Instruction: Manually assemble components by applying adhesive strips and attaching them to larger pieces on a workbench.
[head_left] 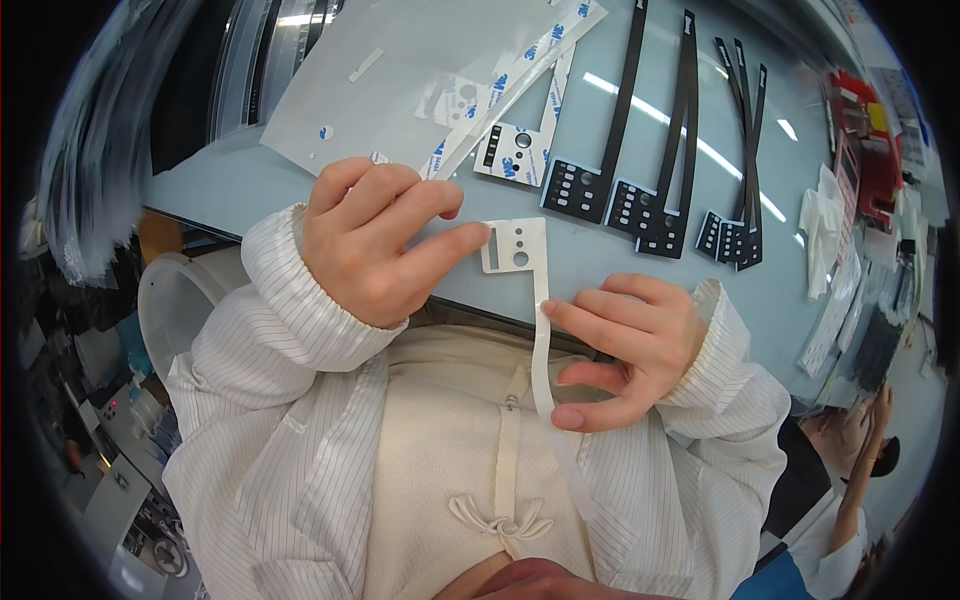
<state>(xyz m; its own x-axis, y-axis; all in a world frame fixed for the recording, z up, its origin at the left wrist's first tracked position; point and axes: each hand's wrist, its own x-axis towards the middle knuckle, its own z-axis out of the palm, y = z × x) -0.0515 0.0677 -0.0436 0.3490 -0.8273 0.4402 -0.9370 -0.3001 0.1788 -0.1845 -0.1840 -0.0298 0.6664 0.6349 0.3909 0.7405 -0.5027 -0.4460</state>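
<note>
A flat white membrane panel [518,262] with small round holes, a slot and a long narrow tail hangs at the table's front edge. My left hand [375,240] is closed at its left edge, a fingertip against the slotted end. Further right, my right hand [635,345] has its fingers on the tail, which curves down in front of my clothing and fades to a pale, see-through strip. Just beyond my left hand lies a panel with printed white-and-blue backing [515,155], its tail slanting up to the right.
A large pale sheet [390,75] with liner strips covers the far left of the table [790,240]. Black panels with long tails [575,190] lie in groups to the right. Clear plastic strips [90,120] hang at far left; another person [850,500] sits at lower right.
</note>
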